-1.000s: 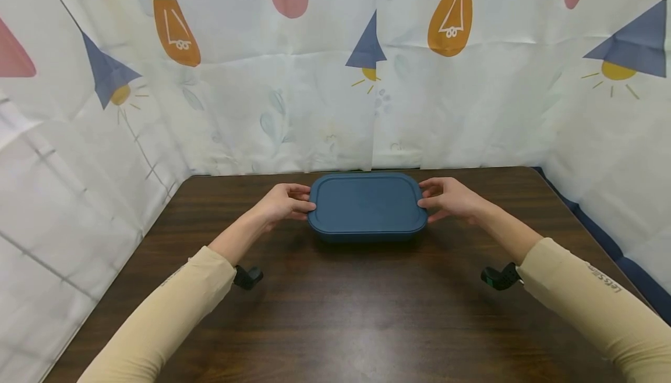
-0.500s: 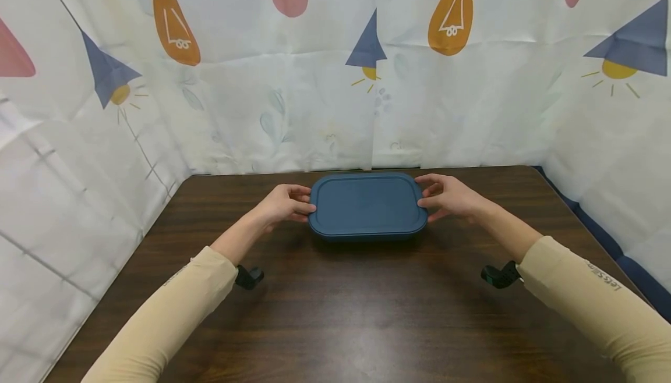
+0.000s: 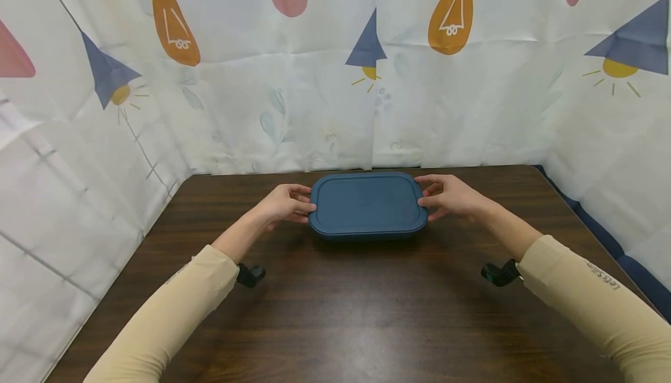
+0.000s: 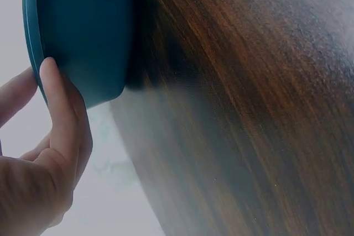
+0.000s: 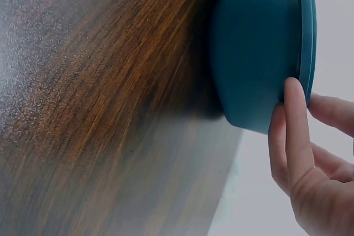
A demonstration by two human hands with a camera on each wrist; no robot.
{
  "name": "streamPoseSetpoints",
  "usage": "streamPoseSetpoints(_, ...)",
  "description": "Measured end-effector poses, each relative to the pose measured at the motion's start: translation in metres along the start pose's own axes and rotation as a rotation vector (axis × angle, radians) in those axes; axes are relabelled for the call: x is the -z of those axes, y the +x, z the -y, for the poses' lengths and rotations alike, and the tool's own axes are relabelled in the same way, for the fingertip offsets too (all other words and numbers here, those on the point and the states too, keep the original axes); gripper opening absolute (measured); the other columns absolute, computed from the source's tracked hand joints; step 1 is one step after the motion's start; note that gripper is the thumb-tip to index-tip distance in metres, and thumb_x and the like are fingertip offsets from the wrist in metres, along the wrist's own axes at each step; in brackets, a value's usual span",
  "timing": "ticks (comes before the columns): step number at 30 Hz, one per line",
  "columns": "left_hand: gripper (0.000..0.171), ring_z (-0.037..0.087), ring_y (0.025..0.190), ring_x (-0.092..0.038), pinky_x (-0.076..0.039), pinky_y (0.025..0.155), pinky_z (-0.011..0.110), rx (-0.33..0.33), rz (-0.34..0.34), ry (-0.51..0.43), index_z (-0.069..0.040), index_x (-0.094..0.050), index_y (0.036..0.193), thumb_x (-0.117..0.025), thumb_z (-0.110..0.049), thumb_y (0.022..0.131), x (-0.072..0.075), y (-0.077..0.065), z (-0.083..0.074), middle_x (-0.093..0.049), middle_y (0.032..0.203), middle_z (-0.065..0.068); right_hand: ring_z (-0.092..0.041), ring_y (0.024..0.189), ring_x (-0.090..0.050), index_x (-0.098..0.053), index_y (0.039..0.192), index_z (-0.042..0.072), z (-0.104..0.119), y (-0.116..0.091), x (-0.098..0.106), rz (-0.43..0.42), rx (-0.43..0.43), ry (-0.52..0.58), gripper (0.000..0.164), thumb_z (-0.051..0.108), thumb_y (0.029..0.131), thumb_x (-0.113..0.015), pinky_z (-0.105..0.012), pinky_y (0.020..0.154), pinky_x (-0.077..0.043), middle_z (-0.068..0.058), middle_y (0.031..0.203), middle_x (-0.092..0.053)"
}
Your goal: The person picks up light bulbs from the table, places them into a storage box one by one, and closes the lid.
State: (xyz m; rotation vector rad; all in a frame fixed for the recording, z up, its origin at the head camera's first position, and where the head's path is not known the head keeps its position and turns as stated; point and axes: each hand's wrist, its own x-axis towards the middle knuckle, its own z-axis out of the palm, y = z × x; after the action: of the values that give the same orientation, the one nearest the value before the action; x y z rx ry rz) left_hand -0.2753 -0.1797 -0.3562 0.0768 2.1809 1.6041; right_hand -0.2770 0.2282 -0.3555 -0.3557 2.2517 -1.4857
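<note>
A dark blue rectangular box (image 3: pixel 369 204) with rounded corners and a flat lid is at the far side of the table in the head view. My left hand (image 3: pixel 282 204) pinches the rim at its left end, the thumb on top. At the opposite end my right hand (image 3: pixel 452 198) holds the rim the same way, its index finger stretched toward the far corner. In the left wrist view fingers lie under the overhanging rim of the box (image 4: pixel 83 31). The right wrist view has fingertips against the box (image 5: pixel 260 53) just below its rim. The contents are hidden.
The dark wood-grain table (image 3: pixel 346 307) reaches back to a white printed curtain (image 3: pixel 314 109). Small black devices sit at the left wrist (image 3: pixel 250 276) and right wrist (image 3: pixel 499 275), below beige sleeves. Dark blue fabric (image 3: pixel 592 226) runs along the table's right edge.
My right index finger has shifted slightly toward the far corner of the lid. The box and my left hand stay almost in place.
</note>
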Motion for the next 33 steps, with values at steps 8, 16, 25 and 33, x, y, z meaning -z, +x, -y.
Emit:
streamPoseSetpoints(8,0.061,0.023,0.092,-0.072,-0.055,0.096,0.05,0.029,-0.015,-0.005,0.0,-0.04,0.153,-0.068,-0.005,0.1,-0.0003,0.0024,-0.0008,-0.06,0.13,0.025,-0.033,0.095,-0.07,-0.025,0.162,0.002,0.0004,0.0023,-0.001,0.012,-0.011,-0.002,0.071,0.006,0.102,-0.064,-0.057,0.086,-0.058,-0.034,0.133,-0.046)
streamPoseSetpoints(16,0.069,0.022,0.086,-0.073,-0.06,0.087,0.045,-0.017,-0.018,-0.026,-0.006,-0.034,0.158,-0.069,-0.004,0.099,-0.0001,0.0022,0.0008,-0.06,0.126,0.026,-0.033,0.095,-0.07,-0.025,0.162,0.002,0.0003,0.0026,-0.0007,0.011,-0.008,-0.004,0.071,0.005,0.102,-0.063,-0.057,0.086,-0.059,-0.034,0.133,-0.046)
streamPoseSetpoints(25,0.066,0.024,0.086,-0.072,-0.055,0.095,0.055,-0.1,0.023,0.031,-0.017,-0.038,0.16,-0.066,-0.007,0.101,0.0025,0.0012,0.0076,-0.055,0.125,0.025,-0.036,0.098,-0.069,-0.024,0.162,0.004,-0.0015,0.0024,0.0002,0.026,-0.002,0.0,0.072,0.006,0.102,-0.063,-0.055,0.085,-0.059,-0.034,0.134,-0.046)
streamPoseSetpoints(33,0.073,0.026,0.089,-0.073,-0.053,0.097,0.056,-0.104,0.062,0.03,-0.014,-0.033,0.162,-0.07,-0.005,0.099,0.0044,0.0002,0.0055,-0.055,0.127,0.025,-0.037,0.098,-0.068,-0.026,0.162,0.002,-0.0023,0.0026,0.0014,0.026,0.018,-0.002,0.072,0.006,0.101,-0.065,-0.058,0.086,-0.058,-0.033,0.13,-0.048)
